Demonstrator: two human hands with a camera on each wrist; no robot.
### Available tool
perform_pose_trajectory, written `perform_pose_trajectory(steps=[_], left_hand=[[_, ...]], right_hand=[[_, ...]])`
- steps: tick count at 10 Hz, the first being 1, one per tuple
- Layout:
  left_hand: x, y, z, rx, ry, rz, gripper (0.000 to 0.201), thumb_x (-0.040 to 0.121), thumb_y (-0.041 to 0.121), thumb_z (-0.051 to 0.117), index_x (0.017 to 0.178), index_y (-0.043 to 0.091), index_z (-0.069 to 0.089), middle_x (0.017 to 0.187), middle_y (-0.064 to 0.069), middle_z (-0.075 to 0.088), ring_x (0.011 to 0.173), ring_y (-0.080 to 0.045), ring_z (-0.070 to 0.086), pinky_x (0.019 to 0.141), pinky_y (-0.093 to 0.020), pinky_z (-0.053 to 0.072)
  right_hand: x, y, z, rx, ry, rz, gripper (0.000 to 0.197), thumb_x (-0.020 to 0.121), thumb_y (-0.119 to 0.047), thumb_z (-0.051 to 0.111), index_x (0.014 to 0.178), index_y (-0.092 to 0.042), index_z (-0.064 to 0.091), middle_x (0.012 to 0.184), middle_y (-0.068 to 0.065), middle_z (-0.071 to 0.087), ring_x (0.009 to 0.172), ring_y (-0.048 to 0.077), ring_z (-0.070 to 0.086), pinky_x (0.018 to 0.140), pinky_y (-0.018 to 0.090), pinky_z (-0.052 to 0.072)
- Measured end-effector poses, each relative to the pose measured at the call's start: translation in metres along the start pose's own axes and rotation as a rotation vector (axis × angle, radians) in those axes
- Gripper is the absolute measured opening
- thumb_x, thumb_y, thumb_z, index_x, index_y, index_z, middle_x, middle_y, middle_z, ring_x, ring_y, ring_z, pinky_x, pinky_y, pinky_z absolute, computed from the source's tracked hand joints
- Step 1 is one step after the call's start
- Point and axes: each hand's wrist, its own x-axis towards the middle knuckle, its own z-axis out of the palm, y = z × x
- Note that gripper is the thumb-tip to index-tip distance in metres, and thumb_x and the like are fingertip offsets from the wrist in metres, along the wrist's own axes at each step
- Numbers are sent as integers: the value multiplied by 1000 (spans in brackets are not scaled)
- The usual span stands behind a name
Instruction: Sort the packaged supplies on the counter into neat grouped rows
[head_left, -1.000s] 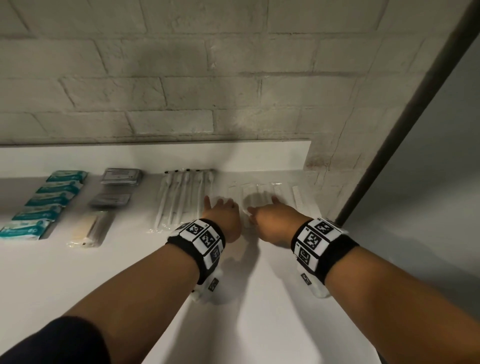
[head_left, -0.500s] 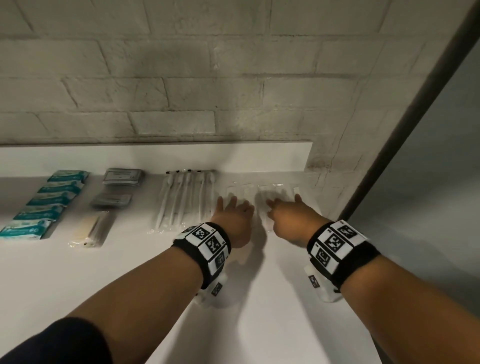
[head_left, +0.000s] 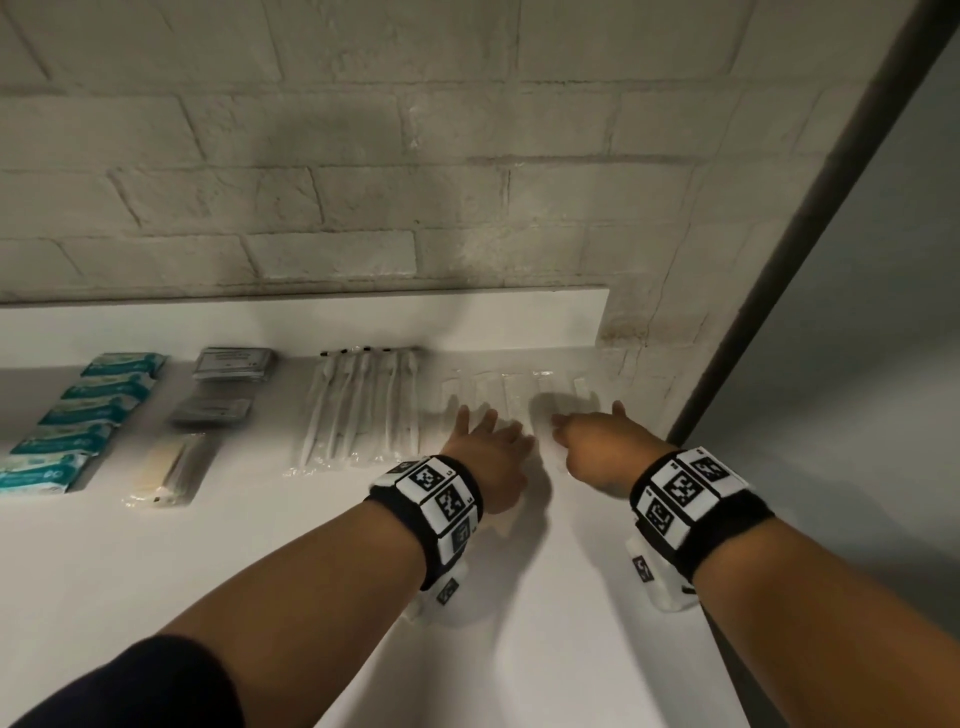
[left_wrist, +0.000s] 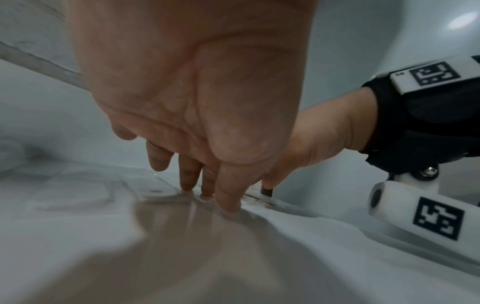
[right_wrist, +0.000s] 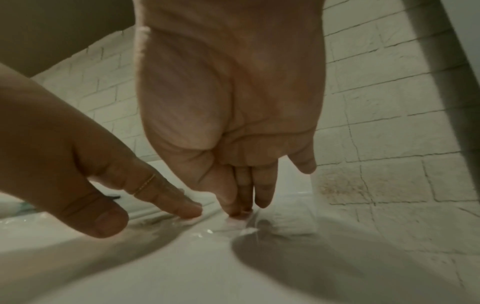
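Several clear flat packets (head_left: 514, 389) lie in a row at the back right of the white counter (head_left: 260, 545). My left hand (head_left: 488, 441) lies flat with straight fingers, its fingertips (left_wrist: 228, 205) pressing on the near edge of the clear packets (left_wrist: 155, 191). My right hand (head_left: 587, 431) is just to its right, fingers straight, its fingertips (right_wrist: 239, 209) pressing down on the clear plastic (right_wrist: 259, 224). To the left lie a row of long white wrapped sticks (head_left: 363, 410), grey foil packs (head_left: 234, 364), a tan packet (head_left: 166, 467) and teal packs (head_left: 88, 415).
A raised white ledge (head_left: 363, 317) and a brick wall (head_left: 415, 182) stand behind the supplies. The counter ends at the right by a dark vertical post (head_left: 779, 286).
Both hands have slid forward and to the right along the counter onto the clear packets, pushing them toward the back.
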Motion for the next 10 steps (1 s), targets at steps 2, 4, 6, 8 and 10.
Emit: perform_pose_trajectory(steps=[2,4,6,8,10], left_hand=[[2,4,-4,14,-12,-34,60,96,37,38,151,22,20,161,-1,14,148,-31,-1,115,-58,-7],[12,31,-11,-28,-13,56,63,97,42,37,152,25,12,162,1,8,148,-31,-3,116,-56,-7],[18,37,-6,-19,-13,51,60,94,43,39,149,25,24,159,1,18,147,-30,4,115,-57,-5],[18,39,-8,-18,-17,35,60,95,43,39,150,26,24,160,0,16,148,-30,3,114,-57,-7],[6,41,-6,-58,0,49,69,96,46,40,153,22,10,162,-5,3,148,-30,-3,118,-53,-5]], right_hand=[[-13,3,-3,48,44,-37,64,92,-5,37,152,-20,23,158,2,24,144,24,27,118,56,0],[-14,22,0,106,72,142,47,88,-8,42,134,-14,50,133,8,57,123,26,51,116,47,18],[-17,22,3,103,96,106,54,89,-8,42,143,-13,37,135,9,56,127,27,49,116,50,18],[-21,23,-1,126,74,96,59,89,-6,40,146,-15,33,139,10,52,131,27,46,118,50,14],[-35,25,6,160,139,63,62,95,-14,40,153,-23,19,162,0,10,147,20,16,119,54,6]])
